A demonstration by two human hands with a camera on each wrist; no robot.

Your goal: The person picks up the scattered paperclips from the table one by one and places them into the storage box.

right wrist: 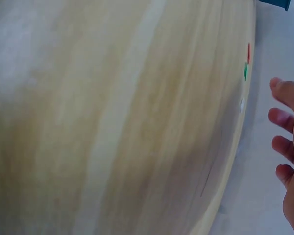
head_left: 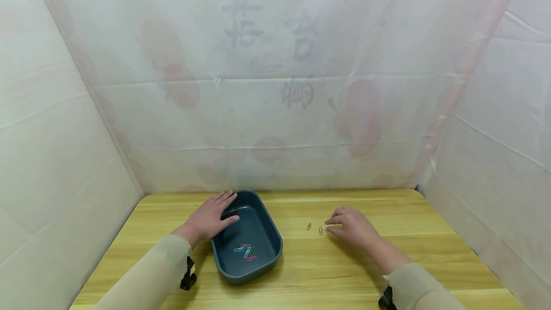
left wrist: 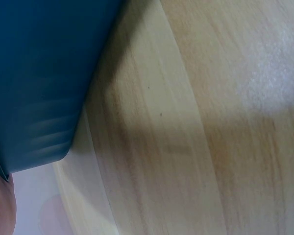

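Observation:
A dark blue tray [head_left: 267, 224] stands on the wooden table [head_left: 387, 271], with several coloured paper clips [head_left: 246, 251] in its near end. My left hand [head_left: 214, 216] lies flat on the tray's left rim, fingers straight, thumb reaching inside. In the left wrist view only the tray's outer wall [left wrist: 39, 78] shows. Two paper clips lie loose on the table: an orange one [head_left: 309, 226] and a green one [head_left: 320, 230]. My right hand [head_left: 350, 226] rests just right of them, fingers loosely bent, holding nothing. In the right wrist view its fingertips [right wrist: 284, 117] hover near the red clip [right wrist: 249, 52] and green clip [right wrist: 245, 71].
White sheeting walls [head_left: 275, 85] close in the table at the back and on both sides. The table's far edge meets the back sheet just behind the tray. Black wrist straps [head_left: 188, 275] sit on both sleeves.

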